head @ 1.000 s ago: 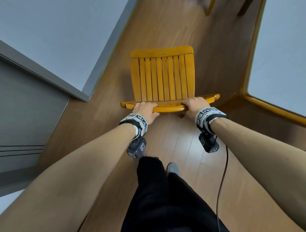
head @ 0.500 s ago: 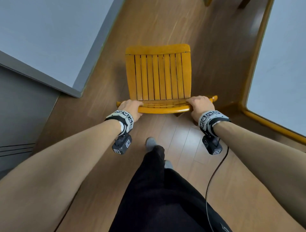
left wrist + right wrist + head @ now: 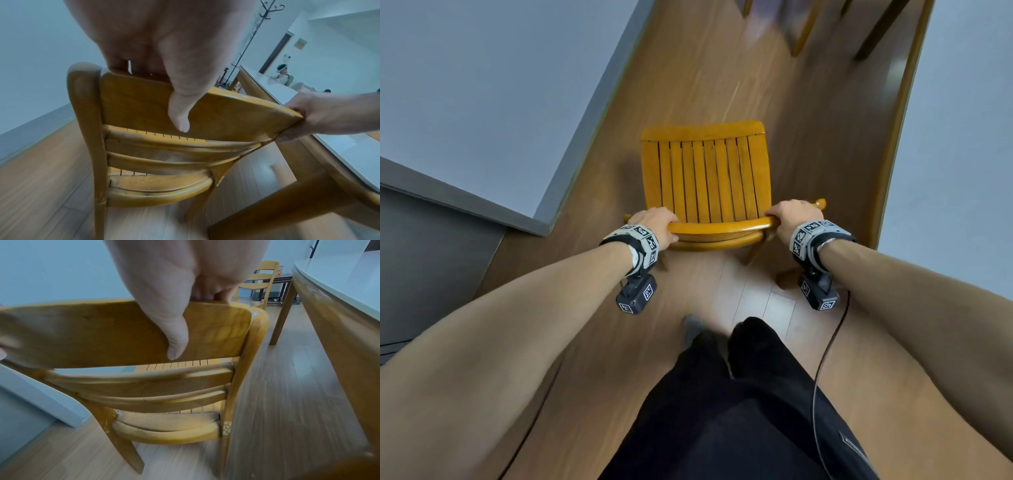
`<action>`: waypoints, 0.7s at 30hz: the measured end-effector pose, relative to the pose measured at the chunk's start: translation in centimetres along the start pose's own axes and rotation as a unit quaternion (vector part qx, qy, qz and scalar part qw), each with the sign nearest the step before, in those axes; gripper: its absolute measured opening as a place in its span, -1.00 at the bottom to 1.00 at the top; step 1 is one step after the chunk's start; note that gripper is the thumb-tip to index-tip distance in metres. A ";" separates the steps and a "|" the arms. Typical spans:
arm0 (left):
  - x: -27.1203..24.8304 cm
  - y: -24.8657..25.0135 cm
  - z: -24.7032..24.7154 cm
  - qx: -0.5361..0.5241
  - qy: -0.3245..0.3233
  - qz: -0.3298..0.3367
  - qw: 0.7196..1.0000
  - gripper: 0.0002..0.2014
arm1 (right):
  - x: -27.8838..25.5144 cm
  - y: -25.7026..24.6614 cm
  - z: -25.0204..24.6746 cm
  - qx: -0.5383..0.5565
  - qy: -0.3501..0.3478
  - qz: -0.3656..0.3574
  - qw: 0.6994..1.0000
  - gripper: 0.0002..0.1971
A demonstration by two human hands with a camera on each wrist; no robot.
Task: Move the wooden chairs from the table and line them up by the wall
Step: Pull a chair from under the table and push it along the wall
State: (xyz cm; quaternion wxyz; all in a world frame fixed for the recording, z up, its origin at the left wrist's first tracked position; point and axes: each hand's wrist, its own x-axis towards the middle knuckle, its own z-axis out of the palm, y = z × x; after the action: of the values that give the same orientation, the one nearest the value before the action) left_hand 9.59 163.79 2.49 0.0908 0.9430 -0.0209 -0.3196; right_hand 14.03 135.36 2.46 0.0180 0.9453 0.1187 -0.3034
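I see my left hand [image 3: 654,222] and right hand [image 3: 792,217] each curled over an end of the wooden chair's [image 3: 705,178] top back rail, thumbs behind. The chair stands on the wood floor [image 3: 722,85], seat slats running away from me, between the wall [image 3: 482,85] on the left and the table [image 3: 893,171] on the right. Wristbands [image 3: 640,240] carry square coded markers; I can read no writing.

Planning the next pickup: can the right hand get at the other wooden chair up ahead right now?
Probably not: the right hand grips this chair alongside the left hand, and the other chair stands well ahead beside the table.
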 end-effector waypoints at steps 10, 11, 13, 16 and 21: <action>8.7 -0.4 -8.7 -0.040 0.044 -0.078 0.995 -0.65 | 10.1 2.2 -9.5 -0.032 0.005 -0.062 0.998 -0.81; 9.8 -0.1 -9.6 -0.042 0.044 -0.085 0.995 -0.63 | 11.5 2.7 -10.6 -0.037 0.006 -0.069 0.997 -0.82; 11.8 0.6 -11.5 -0.049 0.049 -0.098 0.993 -0.63 | 14.2 3.9 -12.8 -0.045 0.009 -0.080 0.996 -0.80; 14.5 1.8 -14.3 -0.057 0.054 -0.114 0.990 -0.70 | 18.0 5.6 -16.1 -0.053 0.014 -0.102 0.993 -0.78; 19.1 3.3 -18.3 -0.038 0.057 -0.127 0.990 -0.86 | 24.1 8.2 -21.2 -0.088 0.024 -0.137 0.986 -0.84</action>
State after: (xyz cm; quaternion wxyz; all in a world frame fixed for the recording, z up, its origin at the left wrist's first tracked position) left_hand 35.94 161.55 5.90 0.0861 0.9504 0.1164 -0.2752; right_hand 47.04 134.77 5.49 0.0563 0.9219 0.2732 -0.2687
